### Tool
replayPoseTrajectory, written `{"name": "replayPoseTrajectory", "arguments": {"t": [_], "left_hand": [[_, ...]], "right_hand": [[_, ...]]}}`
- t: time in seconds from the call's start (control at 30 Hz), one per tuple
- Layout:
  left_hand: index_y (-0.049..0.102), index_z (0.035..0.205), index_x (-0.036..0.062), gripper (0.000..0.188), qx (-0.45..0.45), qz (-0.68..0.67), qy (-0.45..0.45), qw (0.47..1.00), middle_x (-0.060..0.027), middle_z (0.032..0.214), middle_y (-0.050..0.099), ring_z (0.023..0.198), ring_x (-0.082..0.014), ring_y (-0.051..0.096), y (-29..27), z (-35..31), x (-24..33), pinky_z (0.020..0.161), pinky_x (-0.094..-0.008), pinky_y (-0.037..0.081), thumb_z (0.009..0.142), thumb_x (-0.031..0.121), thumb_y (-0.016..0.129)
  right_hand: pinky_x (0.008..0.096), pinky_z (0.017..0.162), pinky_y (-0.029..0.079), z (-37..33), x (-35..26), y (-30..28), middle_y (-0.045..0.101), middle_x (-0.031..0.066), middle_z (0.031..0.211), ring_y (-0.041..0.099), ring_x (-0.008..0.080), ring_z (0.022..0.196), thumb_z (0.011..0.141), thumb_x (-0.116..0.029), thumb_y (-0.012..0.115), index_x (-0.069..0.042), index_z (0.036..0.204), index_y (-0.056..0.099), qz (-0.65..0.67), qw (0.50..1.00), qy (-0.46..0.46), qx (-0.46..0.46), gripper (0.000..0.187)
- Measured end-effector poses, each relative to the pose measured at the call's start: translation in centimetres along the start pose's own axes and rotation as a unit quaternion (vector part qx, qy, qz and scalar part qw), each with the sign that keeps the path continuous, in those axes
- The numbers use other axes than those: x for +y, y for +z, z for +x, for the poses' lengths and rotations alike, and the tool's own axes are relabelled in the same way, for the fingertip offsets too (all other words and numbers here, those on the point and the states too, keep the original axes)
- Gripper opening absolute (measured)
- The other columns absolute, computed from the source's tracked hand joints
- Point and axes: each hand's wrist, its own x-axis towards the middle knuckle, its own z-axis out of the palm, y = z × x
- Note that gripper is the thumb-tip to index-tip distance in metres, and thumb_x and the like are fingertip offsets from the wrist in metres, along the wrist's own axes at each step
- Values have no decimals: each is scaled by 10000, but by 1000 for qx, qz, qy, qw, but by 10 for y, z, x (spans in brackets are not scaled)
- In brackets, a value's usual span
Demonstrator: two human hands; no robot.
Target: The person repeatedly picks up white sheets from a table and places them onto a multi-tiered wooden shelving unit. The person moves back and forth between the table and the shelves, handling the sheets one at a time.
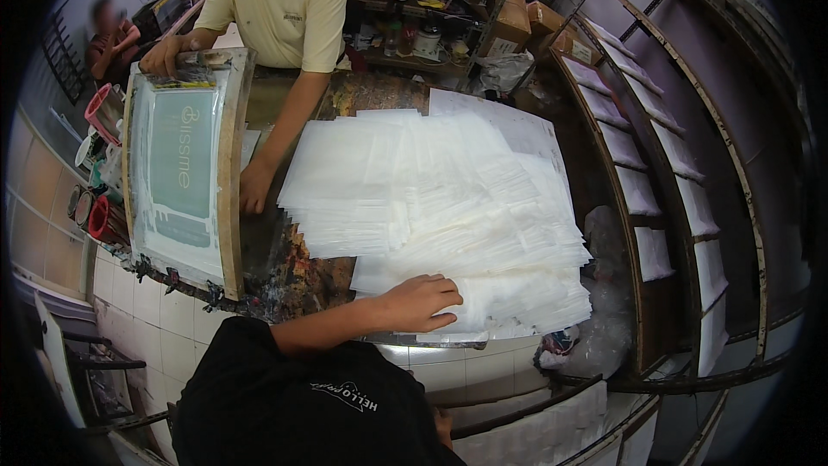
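My left hand (423,302) lies palm down on the near edge of a wide, overlapping spread of thin white translucent sheets (431,190); its fingers are stretched out and grip nothing. Whether these are single sheets or flat bags I cannot tell. Beside my black shirt, only a sliver of skin shows of what seems to be my right hand (443,426), its fingers hidden. Across the table, a co-worker in a pale yellow shirt holds up a wooden-framed printing screen (181,164) with one hand. The co-worker's other hand (255,187) reaches down to the table left of the sheets.
The worktable (315,280) is stained with paint. Paint containers (105,220) crowd its left end. To the right stand drying racks (634,155) with white sheets laid on them, and another rack (535,427) is close by at lower right. Behind are cluttered shelves (423,43) and a seated person.
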Motion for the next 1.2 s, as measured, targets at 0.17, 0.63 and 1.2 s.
{"name": "replayPoseTrajectory", "arguments": {"t": [0.17,0.63,1.2], "left_hand": [[642,1081,23,311,44,70,0,997,-179,1290,545,1249,-335,470,10,-6,-5,1035,-421,404,888,267,638],[639,1031,22,241,132,30,-5,991,-143,1104,602,1038,-318,563,-21,13,-3,901,-420,459,857,186,663],[650,1020,4,259,78,202,-135,967,-212,1002,647,978,-373,627,-50,220,-163,865,-454,511,865,209,623]], "right_hand": [[289,443,414,4,4,6,564,60,653,523,121,512,892,-170,618,48,1087,611,16,997,-69,-5,293],[379,846,490,-16,-8,7,682,213,1054,643,270,982,924,-201,598,95,1123,633,-29,999,7,12,358],[395,717,498,9,126,30,674,184,822,651,295,790,867,-254,622,77,1034,656,21,998,-15,61,373]]}}
